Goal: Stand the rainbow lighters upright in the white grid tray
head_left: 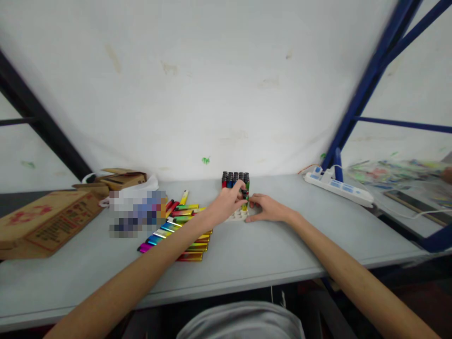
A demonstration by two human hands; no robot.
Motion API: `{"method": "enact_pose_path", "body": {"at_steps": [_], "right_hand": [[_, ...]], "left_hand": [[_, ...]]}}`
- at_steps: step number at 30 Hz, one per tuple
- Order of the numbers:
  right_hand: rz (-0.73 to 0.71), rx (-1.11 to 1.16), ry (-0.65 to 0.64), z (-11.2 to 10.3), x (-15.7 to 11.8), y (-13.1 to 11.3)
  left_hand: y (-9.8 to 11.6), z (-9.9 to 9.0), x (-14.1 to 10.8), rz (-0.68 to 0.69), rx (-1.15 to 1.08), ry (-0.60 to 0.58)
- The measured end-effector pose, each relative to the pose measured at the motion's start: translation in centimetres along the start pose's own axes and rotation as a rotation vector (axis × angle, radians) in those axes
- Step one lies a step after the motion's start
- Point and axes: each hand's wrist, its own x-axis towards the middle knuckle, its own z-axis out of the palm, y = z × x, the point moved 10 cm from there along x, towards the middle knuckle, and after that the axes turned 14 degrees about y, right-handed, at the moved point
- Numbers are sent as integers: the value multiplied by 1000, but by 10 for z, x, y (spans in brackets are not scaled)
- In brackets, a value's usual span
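Note:
Near the table's middle stands a white tray (240,215) with round holes. Upright lighters (230,176) with black tops and coloured bodies fill its far part. My left hand (229,201) is over the tray, thumb and fingers pinched on a yellow-green lighter (244,206) with a dark top, upright at the tray's right side. Whether its base is inside a hole is hidden. My right hand (265,208) lies at the tray's right edge, thumb by the near corner and fingers curled along the side. Under and left of my left forearm lie several loose lighters (164,233) in mixed metallic colours.
Cardboard boxes (52,219) and a white plastic bag (141,188) sit on the left of the table (282,259). A white power strip (339,188) with plugs lies at the right, beside a blue metal frame (367,89). A wall closes the back.

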Motion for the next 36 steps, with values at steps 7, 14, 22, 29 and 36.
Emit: {"method": "enact_pose_path", "body": {"at_steps": [7,14,22,29,36], "right_hand": [[11,2,17,1,0,3],[33,12,-8,0,0,2],[31,0,-15,2,-1,5],[26,2,-3,1,0,4],[36,17,6,-1,-1,3]], "left_hand": [[-39,-81,5,-37,451,220],[-131,-151,-14,-308,653,350],[-120,-139,0,-257,387,359],[-60,-98,-10,-388,-443,318],[-6,-51,-25,-513,-856,85]]}}
